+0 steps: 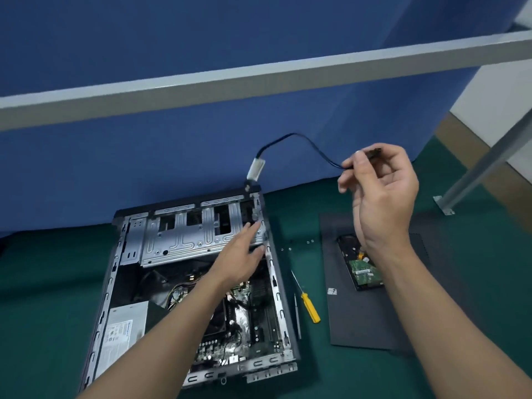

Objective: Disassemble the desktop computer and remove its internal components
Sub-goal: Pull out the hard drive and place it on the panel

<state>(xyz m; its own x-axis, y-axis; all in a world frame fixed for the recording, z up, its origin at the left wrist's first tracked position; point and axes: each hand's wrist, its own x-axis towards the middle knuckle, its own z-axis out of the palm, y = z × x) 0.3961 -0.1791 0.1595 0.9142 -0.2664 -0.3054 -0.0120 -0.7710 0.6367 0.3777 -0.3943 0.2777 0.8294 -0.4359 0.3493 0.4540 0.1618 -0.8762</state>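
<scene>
The open desktop case (276, 286) lies on its side on the green mat, with its metal drive cage (178, 237) at the far end and the motherboard (253, 318) and power supply (123, 338) near me. My left hand (240, 254) reaches over the case, its straight fingers touching the far right corner of the drive cage. My right hand (377, 191) is raised above the mat and pinches the black end of a thin dark cable (305, 141). The cable arcs left and down to a white connector (254, 169) hanging above the case's far right corner.
A yellow-handled screwdriver (309, 308) and a thin metal tool (298, 318) lie right of the case. Farther right, a hard drive (364, 273) rests on the removed black side panel (357, 318). Loose screws (309, 241) sit between them. A blue partition stands behind; a metal leg (483, 165) slants at right.
</scene>
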